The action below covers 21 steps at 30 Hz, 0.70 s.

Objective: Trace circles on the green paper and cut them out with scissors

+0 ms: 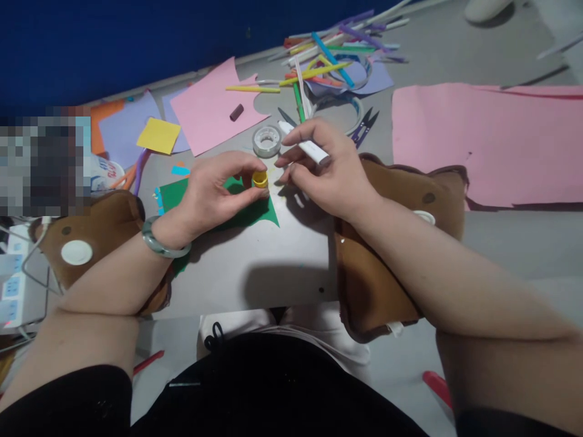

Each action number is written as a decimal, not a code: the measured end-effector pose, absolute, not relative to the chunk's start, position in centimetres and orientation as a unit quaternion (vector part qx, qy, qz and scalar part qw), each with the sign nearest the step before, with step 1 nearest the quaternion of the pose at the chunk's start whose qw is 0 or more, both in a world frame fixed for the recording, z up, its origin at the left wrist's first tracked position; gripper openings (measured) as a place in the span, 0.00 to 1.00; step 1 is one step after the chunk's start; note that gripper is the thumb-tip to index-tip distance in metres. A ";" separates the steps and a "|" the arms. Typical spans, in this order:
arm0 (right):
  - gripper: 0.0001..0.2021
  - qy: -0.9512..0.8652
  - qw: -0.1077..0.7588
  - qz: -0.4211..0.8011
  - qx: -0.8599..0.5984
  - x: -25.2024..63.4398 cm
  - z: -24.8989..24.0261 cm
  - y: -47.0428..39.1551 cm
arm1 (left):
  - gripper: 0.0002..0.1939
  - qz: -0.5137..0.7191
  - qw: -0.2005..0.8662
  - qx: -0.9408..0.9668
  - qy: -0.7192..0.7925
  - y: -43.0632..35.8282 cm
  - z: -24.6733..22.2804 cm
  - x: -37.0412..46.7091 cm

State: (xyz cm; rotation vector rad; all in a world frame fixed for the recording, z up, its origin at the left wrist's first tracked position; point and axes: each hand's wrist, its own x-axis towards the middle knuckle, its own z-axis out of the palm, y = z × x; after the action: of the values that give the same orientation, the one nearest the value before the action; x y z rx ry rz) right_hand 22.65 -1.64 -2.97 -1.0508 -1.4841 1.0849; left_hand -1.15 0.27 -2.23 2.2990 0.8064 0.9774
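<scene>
My left hand (204,188) pinches a small yellow paper ring (260,179) between thumb and fingertips, over a piece of green paper (264,209). Close by on the right, my right hand (330,167) holds a white marker (310,149) with a dark end, lying slantwise across the fingers. Its fingertips are a little apart from the ring. A dark marker cap (237,113) rests on pink paper (204,109). Just beyond the hands lies a roll of clear tape (266,141).
Scissors (365,126) and a heap of coloured strips (337,60) lie behind my right hand. Brown cushions (401,194) sit under or beside both forearms. A yellow paper square (158,135) is at the left, a large pink sheet (487,142) at the right, a power strip (18,276) at far left.
</scene>
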 end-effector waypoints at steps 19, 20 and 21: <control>0.16 -0.614 0.463 0.470 -0.432 22.8 -2.5 -2.0 | 0.09 0.405 0.215 0.841 0.289 -0.6 -2.4 0.1; 0.16 -0.616 0.462 0.470 -0.431 22.9 -2.5 -2.1 | 0.10 0.415 0.210 0.839 0.284 -0.6 -2.4 0.1; 0.16 -0.618 0.462 0.469 -0.429 22.9 -2.6 -2.0 | 0.11 0.424 0.205 0.837 0.277 -0.5 -2.4 0.1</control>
State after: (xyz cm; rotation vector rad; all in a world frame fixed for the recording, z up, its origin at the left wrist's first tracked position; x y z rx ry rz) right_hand 22.86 -2.05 -2.57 -1.0564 -1.5211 1.1539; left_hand 0.13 -0.50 -2.42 2.3338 0.7719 1.1830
